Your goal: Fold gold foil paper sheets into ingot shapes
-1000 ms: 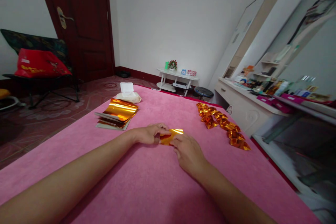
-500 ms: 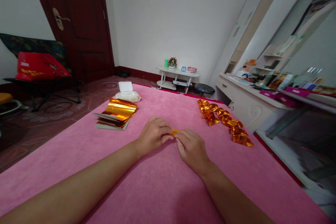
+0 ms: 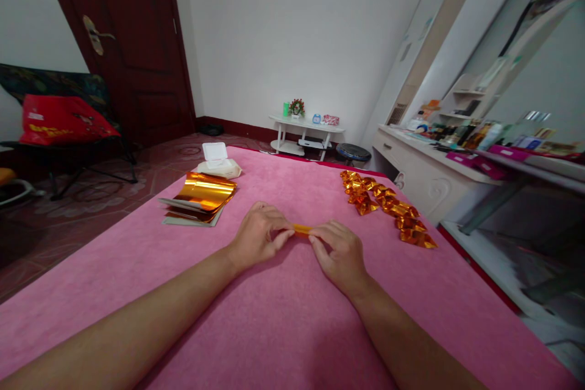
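Both my hands rest on a pink cloth-covered surface (image 3: 274,317) and pinch one narrow folded strip of gold foil paper (image 3: 302,230) between them. My left hand (image 3: 259,233) grips its left end with curled fingers. My right hand (image 3: 337,248) grips its right end the same way. Only a short orange-gold stretch of the strip shows between the fingertips. A stack of flat gold foil sheets (image 3: 202,195) lies to the far left. A row of several folded gold foil pieces (image 3: 386,207) lies to the far right.
A white wipes pack with its lid open (image 3: 218,162) sits behind the foil stack. To the right stands a white dresser (image 3: 425,161) crowded with cosmetics under a mirror. A dark red door (image 3: 128,42), a chair with a red bag (image 3: 55,119) and a small white shelf table (image 3: 306,131) are beyond.
The gold foil piece was wider and flatter a second ago; now it is folded into a thin strip, with both hands closed over its ends. The view has shifted slightly.
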Tool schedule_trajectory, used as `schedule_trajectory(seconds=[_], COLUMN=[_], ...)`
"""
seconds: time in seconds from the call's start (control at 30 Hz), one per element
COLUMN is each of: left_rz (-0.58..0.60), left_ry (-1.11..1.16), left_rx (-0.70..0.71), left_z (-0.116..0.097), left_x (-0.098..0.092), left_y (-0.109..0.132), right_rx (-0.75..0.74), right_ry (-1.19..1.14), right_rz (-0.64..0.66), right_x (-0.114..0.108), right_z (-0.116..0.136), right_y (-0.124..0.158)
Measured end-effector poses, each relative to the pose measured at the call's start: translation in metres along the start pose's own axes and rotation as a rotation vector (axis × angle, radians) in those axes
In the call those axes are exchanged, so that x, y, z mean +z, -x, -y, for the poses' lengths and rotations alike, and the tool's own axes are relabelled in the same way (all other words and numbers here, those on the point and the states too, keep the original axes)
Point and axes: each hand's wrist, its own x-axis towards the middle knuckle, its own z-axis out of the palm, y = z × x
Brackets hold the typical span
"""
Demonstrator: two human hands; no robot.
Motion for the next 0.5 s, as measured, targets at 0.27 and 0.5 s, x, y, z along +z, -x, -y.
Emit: schedule_trajectory(seconds=[0.27, 0.5], left_rz=[-0.172, -0.164], left_ry=[0.196, 0.55], left_rx=[-0.134, -0.374], left_z=[-0.002, -0.011], left_x=[0.0, -0.003], left_y=[-0.004, -0.01], right_rx=[0.105, 0.286], right_ry=[-0.226, -0.469], right_rz=[-0.188, -0.265], right_x=[-0.002, -0.006], right_z=[-0.002, -0.001], right_y=[0.0, 0.0])
